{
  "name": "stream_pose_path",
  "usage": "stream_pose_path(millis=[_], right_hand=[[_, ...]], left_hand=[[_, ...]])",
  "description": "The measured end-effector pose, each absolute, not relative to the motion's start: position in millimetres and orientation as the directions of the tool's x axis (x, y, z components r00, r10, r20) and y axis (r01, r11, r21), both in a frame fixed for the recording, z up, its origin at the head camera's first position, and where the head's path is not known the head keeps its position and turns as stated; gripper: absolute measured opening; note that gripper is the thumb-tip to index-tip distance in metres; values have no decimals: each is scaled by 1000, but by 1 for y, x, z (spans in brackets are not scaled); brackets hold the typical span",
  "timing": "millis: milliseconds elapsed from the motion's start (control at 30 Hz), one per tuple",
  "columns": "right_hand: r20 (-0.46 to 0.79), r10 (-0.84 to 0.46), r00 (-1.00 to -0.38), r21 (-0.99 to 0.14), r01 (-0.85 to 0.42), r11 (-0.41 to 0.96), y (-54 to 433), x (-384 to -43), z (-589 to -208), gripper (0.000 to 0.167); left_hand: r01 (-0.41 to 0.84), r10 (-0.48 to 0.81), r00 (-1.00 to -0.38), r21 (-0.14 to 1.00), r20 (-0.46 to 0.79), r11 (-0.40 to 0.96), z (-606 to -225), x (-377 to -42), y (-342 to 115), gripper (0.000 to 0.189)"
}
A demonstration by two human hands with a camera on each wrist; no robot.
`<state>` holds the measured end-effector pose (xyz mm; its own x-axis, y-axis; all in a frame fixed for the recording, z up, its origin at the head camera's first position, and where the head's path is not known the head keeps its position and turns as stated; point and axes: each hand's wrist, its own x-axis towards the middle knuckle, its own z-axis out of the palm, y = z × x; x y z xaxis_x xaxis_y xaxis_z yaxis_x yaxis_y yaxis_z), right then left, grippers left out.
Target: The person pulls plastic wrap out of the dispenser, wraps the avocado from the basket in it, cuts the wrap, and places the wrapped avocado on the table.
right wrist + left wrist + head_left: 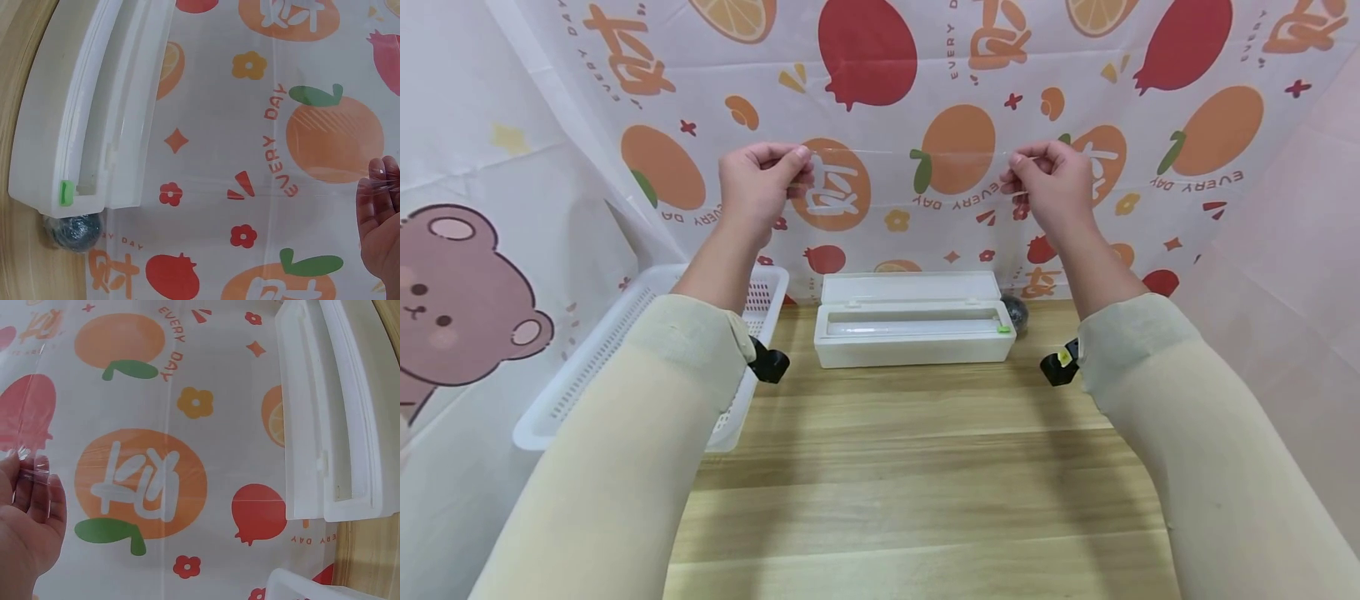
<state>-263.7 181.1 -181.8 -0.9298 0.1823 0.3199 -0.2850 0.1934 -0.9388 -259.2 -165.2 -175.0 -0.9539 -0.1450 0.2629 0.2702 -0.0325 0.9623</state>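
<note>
Hanging behind hands (pixel 756 187) (pixel 1058 185): fruit-patterned sheet (pixel 891 121) (wooden tabletop (pixel 925 467))

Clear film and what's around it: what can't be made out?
Clear film: head view, lower edge lost, transparent against printed backdrop.
Dark round object: head view, partly behind white dispenser box.
White basket: head view, partly covered by the left sleeve.
Left hand: left wrist view, cropped by left edge.
Right hand: right wrist view, cropped by right edge.
</note>
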Motion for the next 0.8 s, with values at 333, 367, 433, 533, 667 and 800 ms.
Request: stream_pose_path(millis=[333,367,433,533,667,800], right_hand=[[355,179,-918,-928,-323,184,179,-259,-173,21],[359,180,-916,-927,-328,181,179,-258,-172,21],[365,184,-913,-926,-336,173,179,-257,-171,21],[366,187,-912,-928,-341,152,178,-252,-168,21],[382,183,-906,-923,-363,128,177,-246,-163,19],[399,181,-899,-917,-387,102,177,-243,-159,17]], left_hand=[[301,-149,-946,951,288,-76,-168,-258,-169,24],[304,-149,-945,950,291,-76,-167,-258,-169,24],[314,-148,-942,947,301,-72,-166,-257,-170,24],[327,-144,-938,942,315,-73,-164,-256,-169,24],[342,-144,-934,936,328,-84,-161,-253,-168,24],[357,-147,-928,929,341,-97,-157,-251,-168,23]])
